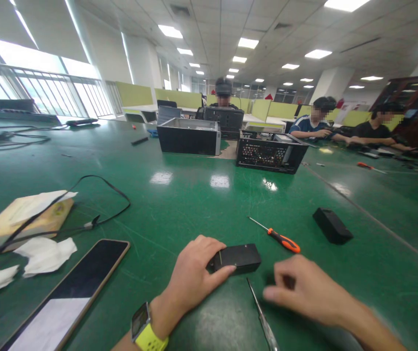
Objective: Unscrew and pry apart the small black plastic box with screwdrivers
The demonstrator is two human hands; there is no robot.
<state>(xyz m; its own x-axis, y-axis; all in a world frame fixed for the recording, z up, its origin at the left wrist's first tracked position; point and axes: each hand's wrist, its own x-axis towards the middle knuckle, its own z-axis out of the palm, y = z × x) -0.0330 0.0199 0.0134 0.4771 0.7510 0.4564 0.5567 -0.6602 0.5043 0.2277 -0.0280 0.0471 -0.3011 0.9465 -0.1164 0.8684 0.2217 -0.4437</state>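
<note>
My left hand point(197, 268), with a yellow-strapped watch on its wrist, is closed around the left end of a small black rectangular box point(241, 258) lying on the table. To the right, my right hand point(302, 287) hovers with its fingers curled and the thumb apart from them; nothing shows between them. A thin metal-shafted tool point(261, 314) lies between my hands, its lower end cut off by the frame edge. Beyond my right hand rests an orange-and-black screwdriver point(282, 240), its tip pointing away to the left. A second black box point(332, 225) sits farther right.
At left lie a phone point(73, 287), crumpled tissues point(46, 254), a tissue pack point(29, 214) and a looping black cable point(115, 183). Two computer cases point(189, 139) stand across the green table point(179, 204). Several people sit beyond; another screwdriver point(368, 166) lies at far right.
</note>
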